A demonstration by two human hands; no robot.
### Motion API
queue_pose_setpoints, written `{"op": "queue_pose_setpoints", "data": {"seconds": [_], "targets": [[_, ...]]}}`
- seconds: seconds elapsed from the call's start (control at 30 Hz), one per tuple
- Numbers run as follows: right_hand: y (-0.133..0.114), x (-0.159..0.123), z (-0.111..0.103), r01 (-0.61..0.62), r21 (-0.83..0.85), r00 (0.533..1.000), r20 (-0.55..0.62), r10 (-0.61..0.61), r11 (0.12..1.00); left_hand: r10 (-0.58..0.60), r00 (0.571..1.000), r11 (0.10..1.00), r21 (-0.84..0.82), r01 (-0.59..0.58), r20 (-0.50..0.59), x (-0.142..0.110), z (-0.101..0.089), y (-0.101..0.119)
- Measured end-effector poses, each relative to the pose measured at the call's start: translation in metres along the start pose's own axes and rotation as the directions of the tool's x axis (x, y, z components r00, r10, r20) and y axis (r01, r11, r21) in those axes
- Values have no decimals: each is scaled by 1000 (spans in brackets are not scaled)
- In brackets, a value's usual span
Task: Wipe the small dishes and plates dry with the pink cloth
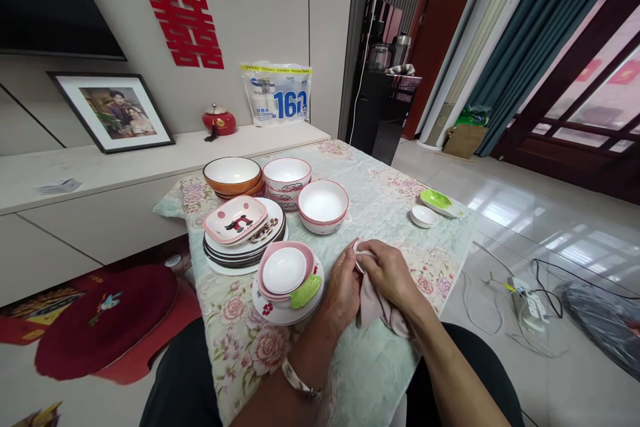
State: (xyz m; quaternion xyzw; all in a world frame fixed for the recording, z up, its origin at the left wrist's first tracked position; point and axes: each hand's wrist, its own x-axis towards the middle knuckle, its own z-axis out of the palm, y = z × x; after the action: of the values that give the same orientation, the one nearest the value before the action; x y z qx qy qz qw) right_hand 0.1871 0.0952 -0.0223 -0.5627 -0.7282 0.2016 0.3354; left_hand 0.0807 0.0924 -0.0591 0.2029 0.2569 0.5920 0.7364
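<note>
Both my hands meet over the near middle of the floral tablecloth [380, 193]. My left hand [341, 290] is closed round a small white dish [361, 253], of which only the rim shows between the hands. My right hand [387, 271] is closed on a pinkish-grey cloth [376, 310] and presses it against that dish; the cloth hangs down below the hands. Just left of my left hand sits a stack of plates topped by a pink bowl [285, 271] holding a white dish, with a green leaf-shaped dish [306, 291] on its edge.
A stack of dark-rimmed plates [245, 250] carries a pink rectangular dish [235, 219]. Behind stand orange bowls [232, 175] and pink-rimmed white bowls [323, 205]. Small white saucers [424, 216] and a green dish [440, 202] lie at the right. Cables [525, 300] trail on the floor.
</note>
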Motion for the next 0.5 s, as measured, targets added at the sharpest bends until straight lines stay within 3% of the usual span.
{"op": "queue_pose_setpoints", "data": {"seconds": [0.1, 0.23, 0.37, 0.43, 0.5], "targets": [[1, 0, -9, 92, 113, 985, 137, -108, 989, 16, 1000, 1000, 13, -16, 10, 1, -6, -1], [-2, -3, -21, 136, -121, 964, 244, -103, 983, 8, 1000, 998, 66, -7, -19, -1, -4, 2], [-4, -5, -16, -16, -460, 994, 85, 62, 888, 15, 1000, 988, 154, -16, 11, -4, 0, 3], [-4, -5, -9, -70, -484, 997, -19, 70, 872, 18, 997, 986, 162, -29, 69, -5, 1, 1], [-3, -3, -3, -62, -373, 997, -70, 39, 926, 40, 995, 981, 186, -56, 88, -5, 1, 0]]}}
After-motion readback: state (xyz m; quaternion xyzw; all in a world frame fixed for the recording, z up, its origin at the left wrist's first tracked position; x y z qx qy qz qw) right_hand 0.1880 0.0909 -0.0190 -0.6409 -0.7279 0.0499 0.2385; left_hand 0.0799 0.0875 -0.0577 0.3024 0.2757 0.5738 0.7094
